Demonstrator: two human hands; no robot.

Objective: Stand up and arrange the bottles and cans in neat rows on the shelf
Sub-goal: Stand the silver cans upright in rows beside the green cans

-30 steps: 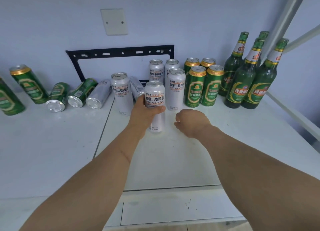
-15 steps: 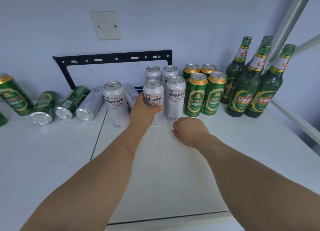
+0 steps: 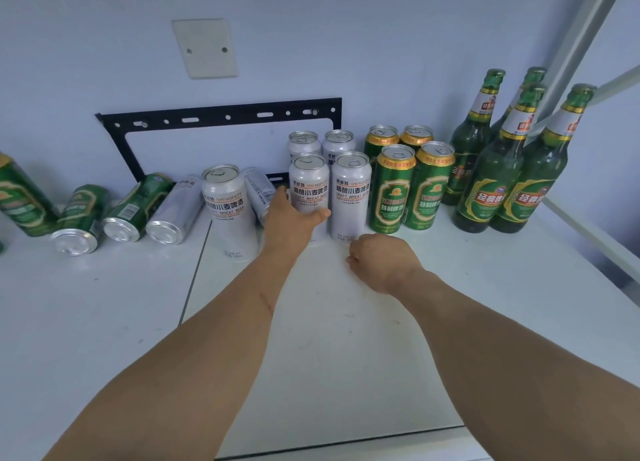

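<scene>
Head view looks down on a white shelf against a pale wall. At the centre, the left hand wraps an upright white can, thumb across its front at 3 o'clock and fingers round its far side at 9; the can stands on the shelf, touching a second white can at its 3 o'clock. Two more white cans stand directly behind this pair, at 12 o'clock. The right hand rests on the shelf at 5 o'clock from the held can, curled into a loose fist, holding nothing and just short of the second white can's base.

At 3 o'clock from the white block, four green cans stand in a two-by-two group, and farther the same way four green bottles stand upright near the shelf's metal frame.

At 9 o'clock from the held can, a lone white can stands apart, with another white can lying tilted behind it. Farther along at 9 o'clock, a silver can and two green cans lie on their sides, bottoms toward the camera, beside a leaning green can at the frame's edge. A black bracket is fixed to the wall behind.
</scene>
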